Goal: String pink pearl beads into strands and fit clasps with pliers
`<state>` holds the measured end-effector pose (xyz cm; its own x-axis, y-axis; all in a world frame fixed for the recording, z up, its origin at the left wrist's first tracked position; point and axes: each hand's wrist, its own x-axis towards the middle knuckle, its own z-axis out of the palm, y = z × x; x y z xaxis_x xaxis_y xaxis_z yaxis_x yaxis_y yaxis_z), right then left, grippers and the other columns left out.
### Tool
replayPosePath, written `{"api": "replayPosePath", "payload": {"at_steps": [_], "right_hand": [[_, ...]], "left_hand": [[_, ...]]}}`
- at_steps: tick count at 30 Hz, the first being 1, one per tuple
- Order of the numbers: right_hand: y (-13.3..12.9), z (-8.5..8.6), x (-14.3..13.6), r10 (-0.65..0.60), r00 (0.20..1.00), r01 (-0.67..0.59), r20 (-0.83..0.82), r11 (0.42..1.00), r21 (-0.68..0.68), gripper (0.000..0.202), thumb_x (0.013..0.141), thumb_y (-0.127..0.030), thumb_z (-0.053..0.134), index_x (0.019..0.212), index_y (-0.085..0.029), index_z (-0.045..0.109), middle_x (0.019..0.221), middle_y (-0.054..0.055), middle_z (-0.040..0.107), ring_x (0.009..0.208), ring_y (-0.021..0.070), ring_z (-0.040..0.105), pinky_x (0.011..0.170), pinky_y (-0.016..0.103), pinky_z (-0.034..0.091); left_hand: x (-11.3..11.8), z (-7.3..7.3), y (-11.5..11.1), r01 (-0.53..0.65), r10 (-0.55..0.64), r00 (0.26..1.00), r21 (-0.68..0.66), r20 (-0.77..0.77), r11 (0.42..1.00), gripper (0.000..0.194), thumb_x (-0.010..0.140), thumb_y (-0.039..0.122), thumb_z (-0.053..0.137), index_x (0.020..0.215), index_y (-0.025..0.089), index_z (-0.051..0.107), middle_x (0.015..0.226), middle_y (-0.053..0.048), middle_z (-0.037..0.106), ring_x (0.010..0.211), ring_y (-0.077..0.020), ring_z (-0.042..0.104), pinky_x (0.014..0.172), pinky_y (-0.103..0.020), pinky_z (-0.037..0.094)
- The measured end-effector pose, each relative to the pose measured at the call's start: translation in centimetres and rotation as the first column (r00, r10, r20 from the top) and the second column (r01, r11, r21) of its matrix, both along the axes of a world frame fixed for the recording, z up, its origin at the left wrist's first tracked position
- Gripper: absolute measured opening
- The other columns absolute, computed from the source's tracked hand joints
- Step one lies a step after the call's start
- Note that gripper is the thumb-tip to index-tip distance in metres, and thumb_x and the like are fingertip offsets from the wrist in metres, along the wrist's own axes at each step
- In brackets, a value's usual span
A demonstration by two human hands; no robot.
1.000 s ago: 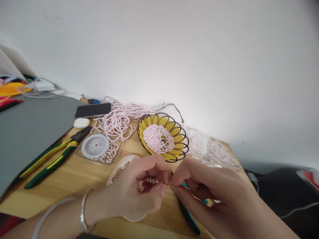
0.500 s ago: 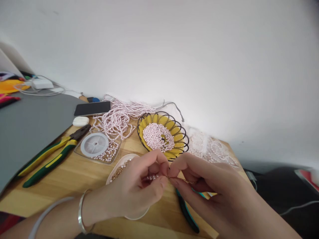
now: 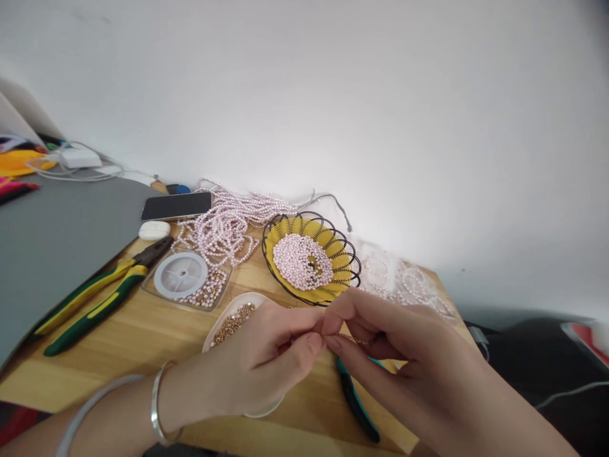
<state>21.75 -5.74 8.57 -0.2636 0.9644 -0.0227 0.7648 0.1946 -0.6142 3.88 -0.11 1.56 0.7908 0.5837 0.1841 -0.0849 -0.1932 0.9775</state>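
Over the near part of the wooden surface point(image 3: 157, 336), the left hand point(image 3: 266, 362) and the right hand point(image 3: 409, 355) are meeting fingertip to fingertip. The right grip is pinching closed, thumb against forefinger, on a thin gold-toned strand point(image 3: 351, 339), which is running back from the fingertips toward the curled fingers. The left grip is also pressing closed at the tips; what is lying between its fingers is hidden, so its hold cannot be told. A metal bracelet point(image 3: 156, 403) is circling the left wrist.

Partly behind the left hand, a white dish point(image 3: 221, 318) is holding gold-coloured beads point(image 3: 234, 327). Beneath the right hand, a teal-and-black tool point(image 3: 356, 403) is lying partly covered. Beyond the hands, a yellow basket point(image 3: 341, 260) with a black looped rim is containing loose pink beads point(image 3: 297, 257). To its left, strands of pink beads point(image 3: 221, 231) are lying in a tangled heap, just beside a dark phone point(image 3: 177, 206). Nearer, a clear box point(image 3: 208, 310) is holding a white reel point(image 3: 181, 275) and mixed beads, and green-and-yellow pliers point(image 3: 111, 299) are resting just beside it. Right of the basket, pale beaded loops point(image 3: 413, 284) are lying near the wall.
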Motion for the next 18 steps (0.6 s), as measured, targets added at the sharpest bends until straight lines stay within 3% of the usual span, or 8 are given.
{"api": "replayPosePath", "payload": {"at_steps": [10,18], "right_hand": [[-0.05,0.78,-0.48,-0.046,0.999,0.046,-0.007,0.995,-0.094,0.015,0.097,-0.026,0.048,0.084,-0.027,0.055,0.062,-0.007,0.048,0.053,0.0118,0.047,0.05,0.022,0.041],[0.19,0.79,-0.41,0.024,0.998,-0.024,-0.064,1.0,-0.005,0.017,0.097,-0.022,0.048,0.083,-0.026,0.058,0.058,-0.008,0.047,0.048,0.0096,0.045,0.044,0.018,0.038]], "left_hand": [[-0.24,-0.45,-0.26,-0.086,0.087,0.996,0.197,-0.001,0.977,0.018,0.099,0.022,0.041,0.081,0.02,0.045,0.061,0.007,0.033,0.049,-0.0077,0.033,0.048,-0.024,0.024],[0.02,-0.53,-0.7,-0.221,0.211,0.975,0.458,0.075,0.861,0.014,0.091,0.009,0.039,0.088,0.022,0.044,0.062,0.008,0.036,0.051,-0.0078,0.037,0.053,-0.024,0.028]]}}
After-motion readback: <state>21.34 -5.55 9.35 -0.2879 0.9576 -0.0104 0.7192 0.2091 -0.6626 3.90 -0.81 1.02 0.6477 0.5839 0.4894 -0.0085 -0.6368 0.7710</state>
